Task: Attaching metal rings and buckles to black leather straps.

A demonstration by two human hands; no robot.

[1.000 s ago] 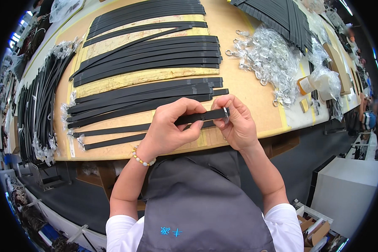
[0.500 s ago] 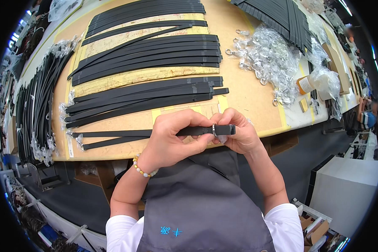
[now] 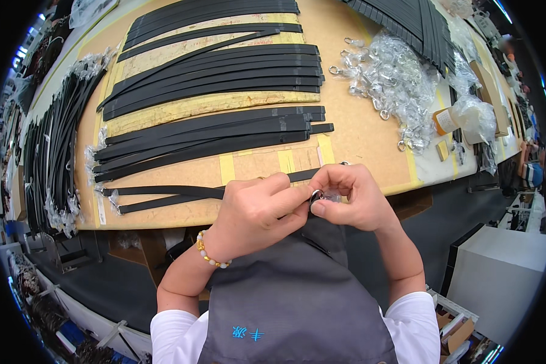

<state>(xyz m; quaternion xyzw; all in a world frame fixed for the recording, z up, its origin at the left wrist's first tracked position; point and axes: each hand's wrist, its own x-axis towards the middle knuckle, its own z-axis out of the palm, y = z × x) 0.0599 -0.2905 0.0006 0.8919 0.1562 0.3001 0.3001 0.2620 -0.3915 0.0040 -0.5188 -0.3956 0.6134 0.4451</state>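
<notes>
- The left hand [image 3: 255,209] and right hand [image 3: 352,197] met at the table's [image 3: 370,130] near edge, both pinched on a black strap [image 3: 164,191] and a small metal ring [image 3: 315,195] at its end.
- More straps [image 3: 212,130] lay in rows behind; bagged metal clips [image 3: 394,79] sat toward the right edge.

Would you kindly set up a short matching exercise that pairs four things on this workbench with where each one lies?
Things:
1. black strap
2. heap of wrapped metal clips
3. beaded bracelet
4. bundles of finished straps

Places:
A. on the left wrist
B. along the left edge of the bench
C. far right part of the bench
D. near edge of the bench, one end between both hands

Pairs: 1-D, 2-C, 3-A, 4-B
</notes>
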